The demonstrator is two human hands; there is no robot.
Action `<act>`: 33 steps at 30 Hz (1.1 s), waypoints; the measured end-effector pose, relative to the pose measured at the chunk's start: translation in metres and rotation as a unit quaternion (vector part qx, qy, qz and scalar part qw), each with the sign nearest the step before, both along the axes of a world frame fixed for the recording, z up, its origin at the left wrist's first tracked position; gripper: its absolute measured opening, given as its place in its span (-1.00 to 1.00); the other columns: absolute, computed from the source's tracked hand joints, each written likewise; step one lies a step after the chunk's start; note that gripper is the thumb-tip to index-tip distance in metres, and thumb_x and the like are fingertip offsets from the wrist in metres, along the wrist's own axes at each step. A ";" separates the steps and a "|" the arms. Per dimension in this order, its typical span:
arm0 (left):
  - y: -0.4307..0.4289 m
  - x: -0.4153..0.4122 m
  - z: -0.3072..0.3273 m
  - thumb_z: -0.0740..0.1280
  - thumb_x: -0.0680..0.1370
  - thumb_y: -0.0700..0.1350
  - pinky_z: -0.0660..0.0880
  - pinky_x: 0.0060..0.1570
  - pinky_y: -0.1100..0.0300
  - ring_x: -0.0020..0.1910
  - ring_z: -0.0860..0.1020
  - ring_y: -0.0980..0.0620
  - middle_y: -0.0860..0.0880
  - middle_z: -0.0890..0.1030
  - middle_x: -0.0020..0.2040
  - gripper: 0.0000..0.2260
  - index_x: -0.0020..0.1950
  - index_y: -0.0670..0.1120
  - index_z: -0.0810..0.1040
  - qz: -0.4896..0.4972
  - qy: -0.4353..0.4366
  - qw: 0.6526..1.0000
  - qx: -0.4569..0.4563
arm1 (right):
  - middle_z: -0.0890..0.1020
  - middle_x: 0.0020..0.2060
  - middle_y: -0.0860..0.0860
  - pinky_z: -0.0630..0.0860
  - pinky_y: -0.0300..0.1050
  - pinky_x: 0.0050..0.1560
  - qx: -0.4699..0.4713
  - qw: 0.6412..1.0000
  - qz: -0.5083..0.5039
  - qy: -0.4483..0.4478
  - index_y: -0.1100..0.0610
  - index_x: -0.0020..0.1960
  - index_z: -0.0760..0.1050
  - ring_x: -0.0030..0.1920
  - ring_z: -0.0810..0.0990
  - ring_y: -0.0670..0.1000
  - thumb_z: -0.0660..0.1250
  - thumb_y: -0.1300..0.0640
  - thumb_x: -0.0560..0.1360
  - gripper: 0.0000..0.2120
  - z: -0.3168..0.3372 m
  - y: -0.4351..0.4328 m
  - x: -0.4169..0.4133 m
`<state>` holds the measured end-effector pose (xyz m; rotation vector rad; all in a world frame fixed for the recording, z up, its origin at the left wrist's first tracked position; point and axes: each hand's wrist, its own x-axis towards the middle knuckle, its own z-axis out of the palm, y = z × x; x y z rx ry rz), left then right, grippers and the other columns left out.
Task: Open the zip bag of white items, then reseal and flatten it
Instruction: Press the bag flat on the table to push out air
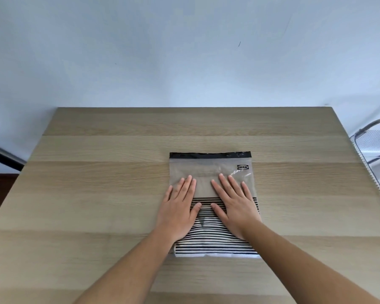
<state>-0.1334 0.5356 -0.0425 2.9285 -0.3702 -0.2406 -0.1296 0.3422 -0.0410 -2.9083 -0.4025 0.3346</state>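
- Pale blue-white wall [184, 51] fills the whole top half, a couple of tiny dark marks on it.
- Light wood tabletop [97, 172] takes up most of the rest, grain running side to side.
- Zip bag [206, 170] lies flat on the tabletop a bit right of centre, black zip strip [210, 155] at the far end and pointing away from the person. The far half is clear plastic with a small IKEA logo [242, 167] near the right corner; the near half has thin black stripes, with white stuff showing through down at the near edge [215, 254]. Can't really make out what the white items are.
- Left hand [178, 211] is spread out flat, palm down on the left part of the bag, fingers together and pointing at the zip. Nothing gripped, just pressing.
- Right hand [234, 205] same deal on the right part: wide open, flat on the plastic, holding nothing. Thumbs point toward each other with a gap between them.
- Metal wire chair or rack [373, 141] pokes in beside the tabletop's right edge.
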 end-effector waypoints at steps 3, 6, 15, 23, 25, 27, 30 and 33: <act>0.007 0.000 0.000 -0.27 0.50 0.27 -0.30 0.43 0.09 0.46 -0.32 0.15 0.12 -0.28 0.50 -0.41 0.45 0.07 -0.35 0.001 -0.001 1.000 0.011 | -0.24 0.52 -0.16 -0.35 0.01 0.48 -0.004 1.000 -0.007 0.002 -0.20 0.48 -0.34 0.48 -0.38 -0.08 -0.32 -0.34 0.47 -0.38 0.001 -0.006 0.000; 0.021 0.000 0.000 -0.30 0.49 0.29 -0.31 0.43 0.07 0.47 -0.31 0.12 0.11 -0.28 0.51 -0.39 0.47 0.07 -0.36 0.009 -0.004 1.000 0.028 | -0.26 0.51 -0.17 -0.36 0.01 0.48 -0.012 1.000 -0.027 -0.004 -0.21 0.48 -0.35 0.48 -0.39 -0.08 -0.32 -0.35 0.47 -0.38 0.001 -0.018 0.000; 0.055 0.019 0.003 -0.35 0.45 0.33 -0.27 0.44 0.07 0.48 -0.29 0.07 0.00 -0.27 0.53 -0.32 0.45 -0.01 -0.37 0.102 -0.009 0.995 0.016 | -0.16 0.54 -0.10 -0.27 -0.03 0.50 0.003 0.992 -0.125 -0.021 -0.11 0.52 -0.22 0.49 -0.30 -0.10 -0.21 -0.29 0.51 -0.37 0.005 -0.063 0.008; -0.015 0.072 0.009 -0.15 0.55 0.20 -0.23 0.46 0.03 0.49 -0.28 0.09 0.04 -0.29 0.53 -0.40 0.47 0.00 -0.36 -0.002 -0.023 1.000 -0.014 | -0.22 0.53 -0.10 -0.30 0.03 0.47 0.023 0.999 -0.035 -0.028 -0.13 0.48 -0.32 0.50 -0.31 -0.04 -0.09 -0.15 0.59 -0.42 0.012 0.012 0.067; -0.018 0.072 0.002 -0.11 0.59 0.16 -0.20 0.47 0.02 0.51 -0.24 0.09 0.04 -0.22 0.55 -0.42 0.50 -0.01 -0.26 -0.014 -0.012 1.000 -0.001 | -0.17 0.55 -0.11 -0.30 0.05 0.47 0.004 1.000 -0.015 -0.013 -0.09 0.52 -0.26 0.53 -0.27 -0.04 -0.14 -0.15 0.59 -0.44 0.003 0.017 0.067; -0.017 0.069 -0.004 -0.11 0.59 0.16 -0.21 0.46 0.02 0.51 -0.22 0.11 0.06 -0.19 0.55 -0.44 0.51 0.00 -0.22 -0.013 -0.019 1.000 0.000 | -0.16 0.55 -0.13 -0.30 0.05 0.47 -0.012 1.000 -0.006 -0.018 -0.08 0.52 -0.26 0.53 -0.26 -0.06 -0.20 -0.17 0.58 -0.45 -0.005 0.014 0.066; -0.016 0.069 -0.007 -0.12 0.58 0.17 -0.22 0.45 0.03 0.50 -0.22 0.13 0.08 -0.19 0.54 -0.44 0.51 0.01 -0.22 -0.014 -0.027 1.000 -0.001 | -0.15 0.55 -0.15 -0.31 0.04 0.47 -0.014 1.000 -0.003 -0.020 -0.09 0.51 -0.28 0.53 -0.25 -0.07 -0.24 -0.19 0.56 -0.44 -0.008 0.012 0.066; -0.016 0.069 -0.008 -0.17 0.57 0.18 -0.24 0.44 0.04 0.47 -0.26 0.15 0.10 -0.24 0.50 -0.45 0.49 0.02 -0.27 -0.012 -0.033 0.999 0.000 | -0.17 0.54 -0.15 -0.34 0.02 0.45 -0.012 1.000 -0.003 -0.020 -0.10 0.50 -0.31 0.52 -0.27 -0.09 -0.27 -0.20 0.55 -0.44 -0.007 0.012 0.067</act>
